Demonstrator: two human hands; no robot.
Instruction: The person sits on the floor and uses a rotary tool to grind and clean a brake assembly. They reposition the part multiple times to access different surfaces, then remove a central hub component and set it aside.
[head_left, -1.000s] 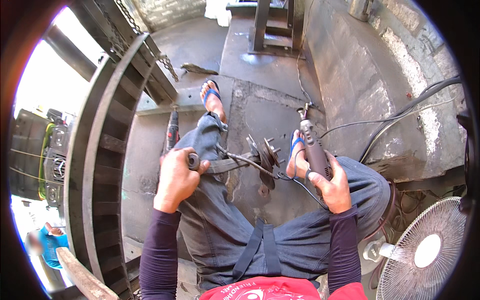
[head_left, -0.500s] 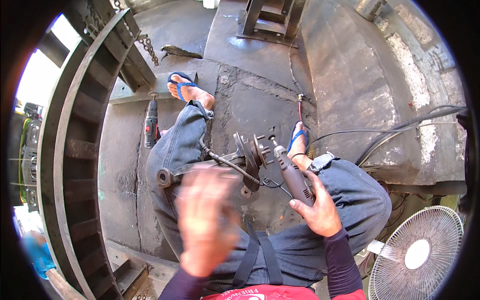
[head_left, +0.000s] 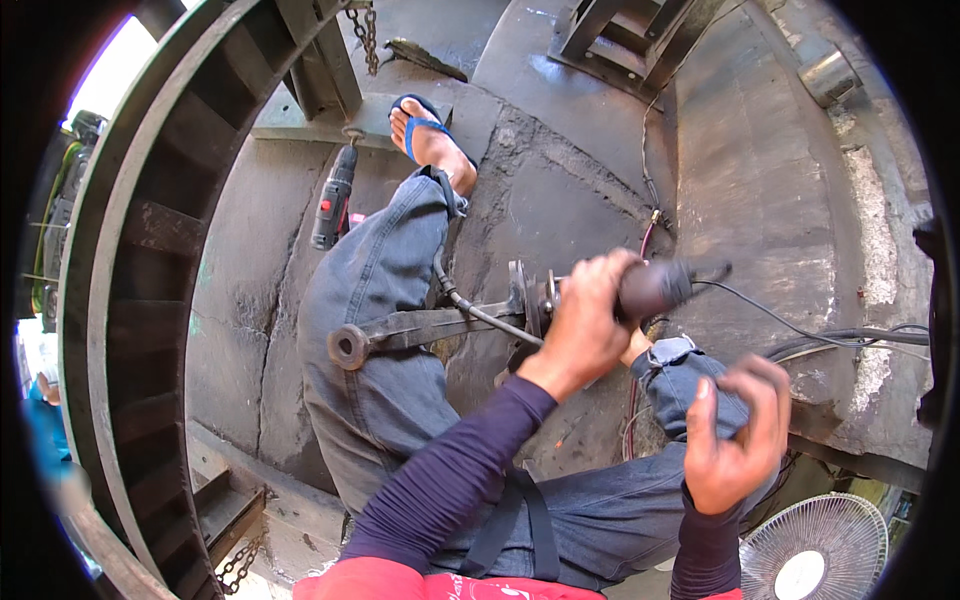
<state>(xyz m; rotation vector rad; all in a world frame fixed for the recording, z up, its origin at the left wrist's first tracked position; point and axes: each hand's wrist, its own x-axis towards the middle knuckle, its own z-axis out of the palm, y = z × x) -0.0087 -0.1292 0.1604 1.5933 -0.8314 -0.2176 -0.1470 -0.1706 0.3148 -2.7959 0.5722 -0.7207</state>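
My left hand [head_left: 588, 315] reaches across and is wrapped round a dark handheld rotary grinder [head_left: 655, 290], whose cable trails off to the right. The grinder's tip is hidden behind the hand. Beside that hand is a metal car suspension arm [head_left: 430, 328] with a round bushing end [head_left: 348, 347] resting against my left thigh. A hub with studs, partly covered by my left hand, sits at its other end, and a hose [head_left: 480, 312] runs along it. Above my right knee, my right hand [head_left: 735, 440] is raised with fingers bent and apart, holding nothing.
A cordless drill [head_left: 335, 200] stands on the floor beyond my left leg. Curved steel beams [head_left: 110, 290] rise at the left, with a hanging chain [head_left: 362, 40]. Cables [head_left: 840, 338] cross at the right above a fan [head_left: 815, 560]. A metal stand [head_left: 620, 45] is at the back.
The grinder has passed from my right hand to my left. My left hand has moved right and forward; the emptied right hand has drawn back to the right. The view has shifted.
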